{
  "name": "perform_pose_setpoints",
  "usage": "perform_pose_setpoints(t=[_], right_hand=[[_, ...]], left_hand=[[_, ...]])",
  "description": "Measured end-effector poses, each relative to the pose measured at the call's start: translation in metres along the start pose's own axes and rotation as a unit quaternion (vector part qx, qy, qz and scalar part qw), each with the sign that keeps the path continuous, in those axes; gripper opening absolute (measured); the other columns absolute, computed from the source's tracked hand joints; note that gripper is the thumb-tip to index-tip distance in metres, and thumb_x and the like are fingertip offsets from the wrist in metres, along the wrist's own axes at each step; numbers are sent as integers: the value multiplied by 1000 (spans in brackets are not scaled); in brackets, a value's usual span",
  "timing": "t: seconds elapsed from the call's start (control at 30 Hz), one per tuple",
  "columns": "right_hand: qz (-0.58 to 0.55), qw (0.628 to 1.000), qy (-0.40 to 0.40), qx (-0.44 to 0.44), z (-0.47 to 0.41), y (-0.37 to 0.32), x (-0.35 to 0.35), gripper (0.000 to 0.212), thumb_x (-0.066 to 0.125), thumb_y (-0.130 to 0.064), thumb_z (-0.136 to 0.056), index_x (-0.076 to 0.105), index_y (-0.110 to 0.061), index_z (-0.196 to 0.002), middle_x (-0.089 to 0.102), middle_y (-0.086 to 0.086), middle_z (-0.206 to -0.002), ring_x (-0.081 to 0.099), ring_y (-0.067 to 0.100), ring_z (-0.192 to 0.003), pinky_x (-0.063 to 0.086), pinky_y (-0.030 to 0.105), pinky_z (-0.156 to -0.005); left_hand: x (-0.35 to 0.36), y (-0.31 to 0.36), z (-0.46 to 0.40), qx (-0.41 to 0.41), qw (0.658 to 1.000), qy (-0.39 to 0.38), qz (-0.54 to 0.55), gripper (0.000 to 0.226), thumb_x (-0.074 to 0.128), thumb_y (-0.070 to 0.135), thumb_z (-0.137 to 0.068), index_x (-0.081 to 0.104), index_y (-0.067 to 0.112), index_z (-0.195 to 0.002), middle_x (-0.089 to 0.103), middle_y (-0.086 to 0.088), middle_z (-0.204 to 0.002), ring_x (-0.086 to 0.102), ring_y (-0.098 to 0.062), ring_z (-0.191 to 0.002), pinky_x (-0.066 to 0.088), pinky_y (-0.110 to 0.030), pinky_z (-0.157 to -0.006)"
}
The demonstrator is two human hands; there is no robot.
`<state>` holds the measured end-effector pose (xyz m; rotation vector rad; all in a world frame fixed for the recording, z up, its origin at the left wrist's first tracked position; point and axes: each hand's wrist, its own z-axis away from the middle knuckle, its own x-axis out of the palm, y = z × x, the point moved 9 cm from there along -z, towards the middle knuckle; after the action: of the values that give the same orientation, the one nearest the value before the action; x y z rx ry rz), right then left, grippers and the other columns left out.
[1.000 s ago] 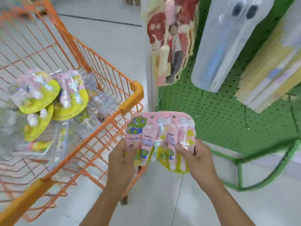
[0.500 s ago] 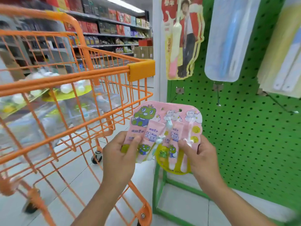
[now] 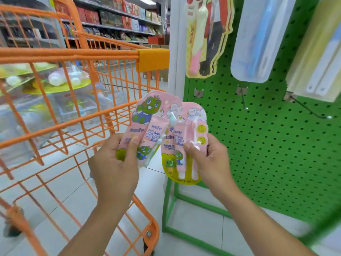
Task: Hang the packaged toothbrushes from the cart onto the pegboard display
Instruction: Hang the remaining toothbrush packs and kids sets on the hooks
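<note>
packs [image 3: 167, 130] now fanned apart between hands

Single head-worn wide-angle view, looking forward and down from person's eye level. Both forearms enter from bottom edge; left hand [image 3: 116, 167] and right hand [image 3: 212, 163] close to lens at centre. Cart [image 3: 73, 56] fills left half, near. Pegboard [image 3: 276, 145] fills right half, seen obliquely at close range. Store shelves [image 3: 114, 19] far behind, upper left. Edges bend with lens distortion.

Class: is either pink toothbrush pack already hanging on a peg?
No: left hand and right hand each grip a pink carded toothbrush pack.
</note>
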<state>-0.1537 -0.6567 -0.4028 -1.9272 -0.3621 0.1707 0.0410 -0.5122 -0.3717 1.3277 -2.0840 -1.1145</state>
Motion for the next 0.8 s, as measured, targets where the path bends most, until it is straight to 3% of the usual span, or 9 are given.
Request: perform_pose_setpoints(t=[0.17, 0.33, 0.53, 0.8], right_hand=[[3, 1000, 3, 5, 1, 7, 4, 17, 69, -3, -92, 69, -16, -102, 78, 1, -95, 75, 17, -85, 60, 29, -69], [-18, 999, 32, -6, 1, 12, -1, 15, 69, -3, -92, 67, -10, -105, 78, 4, -95, 75, 16, -85, 58, 25, -67], [-21, 997, 73, -5, 7, 22, -5, 13, 71, -6, -91, 67, -13, -102, 76, 12, -96, 73, 34, -92, 60, 55, -79], [-12, 995, 101, -23, 9, 16, -8, 11, 71, -9, -91, 66, -11, -102, 75, 10, -94, 71, 38, -90, 60, 56, -77]], left_hand=[[-4, -5, -6, 1, 1000, -6, -13, 3, 67, 25, -95, 69, 24, -94, 67, 15, -78, 60, 6, -68, 43, -7, -55], [4, -17, -3, -21, 999, -36, 6, 7, 65, 20, -96, 69, 19, -91, 68, 18, -67, 63, 4, -65, 45, -11, -52], [16, -14, -1, -33, 995, -78, 43, 10, 63, 17, -97, 69, 21, -91, 67, 30, -75, 64, 7, -72, 46, -7, -57], [14, -14, -3, -35, 994, -80, 59, 9, 62, 20, -97, 70, 19, -92, 68, 27, -77, 65, 6, -71, 47, -8, -56]])
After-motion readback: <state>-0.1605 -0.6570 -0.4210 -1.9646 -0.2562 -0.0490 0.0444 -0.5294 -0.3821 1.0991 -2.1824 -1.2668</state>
